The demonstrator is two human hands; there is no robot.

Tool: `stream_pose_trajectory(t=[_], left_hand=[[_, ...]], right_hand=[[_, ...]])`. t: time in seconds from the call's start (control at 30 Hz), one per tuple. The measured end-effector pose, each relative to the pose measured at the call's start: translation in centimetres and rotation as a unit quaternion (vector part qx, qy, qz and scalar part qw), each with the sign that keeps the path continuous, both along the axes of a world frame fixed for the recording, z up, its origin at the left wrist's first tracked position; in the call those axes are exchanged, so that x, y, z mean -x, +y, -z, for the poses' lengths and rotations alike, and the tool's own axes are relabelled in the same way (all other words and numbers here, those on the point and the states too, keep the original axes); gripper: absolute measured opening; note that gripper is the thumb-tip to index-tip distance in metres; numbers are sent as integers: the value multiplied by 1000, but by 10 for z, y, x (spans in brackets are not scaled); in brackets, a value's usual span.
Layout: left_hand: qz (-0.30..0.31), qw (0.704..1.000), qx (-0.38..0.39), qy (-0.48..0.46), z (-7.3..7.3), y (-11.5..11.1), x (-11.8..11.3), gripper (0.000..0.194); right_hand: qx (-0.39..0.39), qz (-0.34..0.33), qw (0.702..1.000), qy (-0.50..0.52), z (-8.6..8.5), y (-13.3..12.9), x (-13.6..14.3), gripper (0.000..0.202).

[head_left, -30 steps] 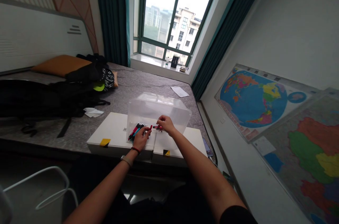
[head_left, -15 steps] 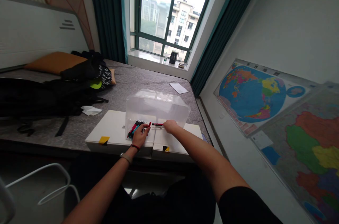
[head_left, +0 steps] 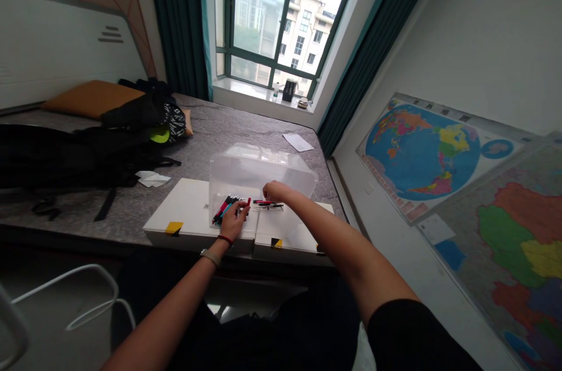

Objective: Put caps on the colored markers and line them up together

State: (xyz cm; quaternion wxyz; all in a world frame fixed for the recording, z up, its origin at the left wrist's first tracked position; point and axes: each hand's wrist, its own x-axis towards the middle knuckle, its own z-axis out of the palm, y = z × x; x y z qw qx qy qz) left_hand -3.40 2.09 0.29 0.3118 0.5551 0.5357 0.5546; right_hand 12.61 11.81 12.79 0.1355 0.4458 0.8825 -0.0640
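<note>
Supporting box-shaped clear plastic bin [head_left: 263, 167]: two flat white boxes [head_left: 180, 207]. Left hand [head_left: 232, 220] at bin's near left part, thumb and fingers closed round slim red pen [head_left: 249, 202], end poking up. Just left of hand, bundle of red, black and blue pens [head_left: 223, 208] in bin. Farther right in bin, few loose red and black pens [head_left: 268, 203] lying crosswise. Right hand [head_left: 276, 191] just above them, fingers curled; cannot tell whether grasping anything. Left of bin, crumpled white tissue [head_left: 153, 178]. Behind bin, flat white paper sheet [head_left: 298, 142]; far beyond, green-framed window [head_left: 263, 20].
</note>
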Motion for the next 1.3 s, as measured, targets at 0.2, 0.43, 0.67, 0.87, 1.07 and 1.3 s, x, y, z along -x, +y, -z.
stream_pose_trajectory(t=[0.2, 0.43, 0.67, 0.87, 1.07, 1.3], left_hand=[[6, 1000, 2, -21, 2, 2, 0, 34], [5, 1000, 4, -22, -2, -1, 0, 34], [4, 1000, 5, -17, -3, -1, 0, 33], [7, 1000, 5, -23, -1, 0, 0, 35], [7, 1000, 1, -3, 0, 1, 0, 34], [8, 1000, 4, 0, -1, 1, 0, 34]], right_hand=[[-9, -70, 997, -2, 30, -6, 14, 19], [-27, -106, 994, -19, 54, -8, 20, 18], [-34, -140, 989, -20, 58, -6, 26, 16], [-22, -148, 989, -23, 67, 0, 26, 16], [-25, -106, 993, 47, 68, -2, 15, 15], [-18, 136, 887, 440, 63, -19, 0, 24]])
